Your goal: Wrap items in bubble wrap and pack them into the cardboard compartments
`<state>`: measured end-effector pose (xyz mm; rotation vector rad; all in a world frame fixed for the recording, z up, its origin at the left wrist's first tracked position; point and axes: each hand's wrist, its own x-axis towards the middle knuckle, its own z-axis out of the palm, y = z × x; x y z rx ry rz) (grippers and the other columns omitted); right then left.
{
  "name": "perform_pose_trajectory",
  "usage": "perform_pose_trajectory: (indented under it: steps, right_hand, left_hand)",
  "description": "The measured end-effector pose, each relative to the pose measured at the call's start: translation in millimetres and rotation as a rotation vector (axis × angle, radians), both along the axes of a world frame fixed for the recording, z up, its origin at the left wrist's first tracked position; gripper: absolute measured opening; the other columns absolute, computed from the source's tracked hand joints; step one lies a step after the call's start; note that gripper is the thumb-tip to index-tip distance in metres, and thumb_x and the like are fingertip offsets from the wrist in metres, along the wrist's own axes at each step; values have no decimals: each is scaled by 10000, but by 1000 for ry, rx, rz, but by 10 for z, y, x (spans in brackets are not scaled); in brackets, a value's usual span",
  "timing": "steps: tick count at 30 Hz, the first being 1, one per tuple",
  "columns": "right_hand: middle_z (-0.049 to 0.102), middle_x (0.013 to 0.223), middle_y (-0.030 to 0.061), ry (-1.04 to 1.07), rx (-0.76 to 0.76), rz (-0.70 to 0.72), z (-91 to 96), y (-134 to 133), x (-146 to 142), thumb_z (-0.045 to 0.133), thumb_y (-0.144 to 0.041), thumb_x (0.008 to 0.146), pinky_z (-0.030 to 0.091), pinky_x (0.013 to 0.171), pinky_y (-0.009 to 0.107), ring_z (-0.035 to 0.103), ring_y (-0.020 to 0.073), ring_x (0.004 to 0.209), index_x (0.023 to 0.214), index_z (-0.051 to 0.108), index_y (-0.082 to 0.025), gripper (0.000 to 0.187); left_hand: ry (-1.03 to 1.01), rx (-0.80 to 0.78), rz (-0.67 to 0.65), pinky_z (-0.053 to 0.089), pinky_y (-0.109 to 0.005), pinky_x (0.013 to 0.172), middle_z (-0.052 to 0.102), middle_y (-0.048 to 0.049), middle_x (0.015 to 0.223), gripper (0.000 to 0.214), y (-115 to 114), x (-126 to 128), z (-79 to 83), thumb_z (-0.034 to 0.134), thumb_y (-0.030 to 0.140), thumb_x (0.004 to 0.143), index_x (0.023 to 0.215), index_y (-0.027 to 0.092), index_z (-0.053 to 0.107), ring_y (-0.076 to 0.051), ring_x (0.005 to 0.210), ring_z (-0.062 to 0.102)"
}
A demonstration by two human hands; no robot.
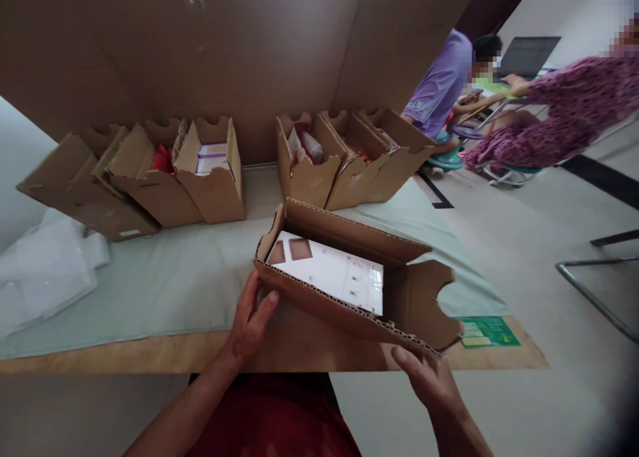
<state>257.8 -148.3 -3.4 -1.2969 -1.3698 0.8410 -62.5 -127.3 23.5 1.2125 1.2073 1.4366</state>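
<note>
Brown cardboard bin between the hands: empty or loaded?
Partly loaded: a white printed rectangular box lies inside the brown cardboard bin, with bare space at its right end.

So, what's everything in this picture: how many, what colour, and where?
front box: one, brown, near table edge
carton: one, mostly white, inside front box
rear boxes: six, brown, two groups of three; contents partly hidden
panel: one, brown, behind rear boxes
plastic: one heap, whitish, table's left
cloth: one, pale green, on table
table: one, wood-coloured edge, under cloth
card: one, green, table's right corner
people: two, purple and pink-purple clothes, right background
screen: one, dark, beyond them
floor: one, pale with dark strips, right
garment: one, red, wearer's, bottom centre
left hand: one, bare, front box's left end
right hand: one, bare, front box's right end
</note>
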Motion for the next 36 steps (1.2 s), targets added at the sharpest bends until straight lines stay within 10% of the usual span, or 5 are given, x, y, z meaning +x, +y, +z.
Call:
perform_pose_trajectory:
  steps: [4, 13, 23, 36]
  right_hand:
    - [753, 771, 71, -26, -12, 82, 151, 287, -149, 820, -482, 755, 616, 738, 420, 724, 309, 797, 885, 778, -239, 278]
    - [747, 1171, 79, 207, 66, 124, 479, 1415, -478, 843, -504, 721, 520, 994, 431, 662, 293, 1126, 1120, 713, -239, 497]
    - [724, 1243, 71, 160, -139, 25, 17, 1334, -396, 832, -396, 745, 497, 1016, 401, 654, 258, 1178, 1207, 683, -264, 502]
    - [743, 1173, 106, -4, -214, -69, 32, 1245, -619, 847, -543, 646, 537, 944, 422, 674, 316, 1126, 1138, 713, -233, 597]
  left_hand:
    - [-33, 7, 58, 470, -425, 1112, 666, -108, 1353, 469, 0, 24, 53, 641, 444, 942, 1356, 225, 605, -299, 1312, 589]
    - [193, 62, 63, 283, -560, 1244, 517, -146, 1532, 712, 449, -70, 44, 710, 317, 841, 1500, 212, 462, -339, 1449, 451]
    - [204, -64, 17, 277, -554, 1268, 445, -159, 1605, 771, 186, -6, -216, 669, 206, 797, 1535, 191, 446, -344, 1510, 385]
    - [281, -100, -39, 271, -552, 1272, 346, -206, 1653, 861, 269, -200, -132, 632, 268, 822, 1598, 121, 289, -345, 1541, 323]
